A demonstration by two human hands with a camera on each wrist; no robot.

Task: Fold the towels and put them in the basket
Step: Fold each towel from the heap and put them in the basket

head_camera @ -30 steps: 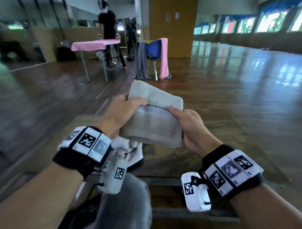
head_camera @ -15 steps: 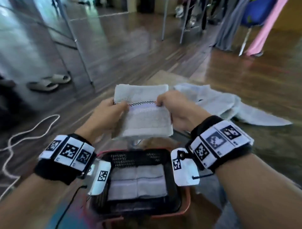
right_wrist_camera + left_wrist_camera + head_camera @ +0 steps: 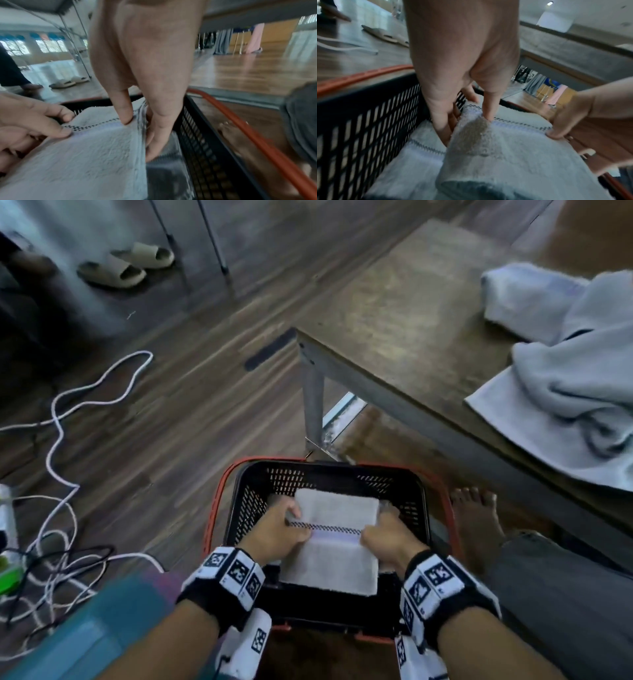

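A folded pale grey towel (image 3: 334,539) with a dark checked stripe sits low inside the black mesh basket (image 3: 325,472) with orange handles on the floor. My left hand (image 3: 277,530) pinches the towel's left edge, thumb on top and fingers underneath (image 3: 443,121). My right hand (image 3: 383,537) pinches its right edge the same way (image 3: 137,121). Another folded towel (image 3: 419,147) lies under it on the basket's bottom. Unfolded pale towels (image 3: 575,378) lie in a heap on the low table (image 3: 394,313) at the right.
The table's metal leg (image 3: 313,398) stands just beyond the basket. White and black cables (image 3: 58,419) snake over the wooden floor at left. A pair of sandals (image 3: 126,263) lies at far left. My bare foot (image 3: 479,522) and grey trouser leg are right of the basket.
Both hands have carried the folded towel from in front of me down into the basket. My view has swung down and to the left from the room to the floor.
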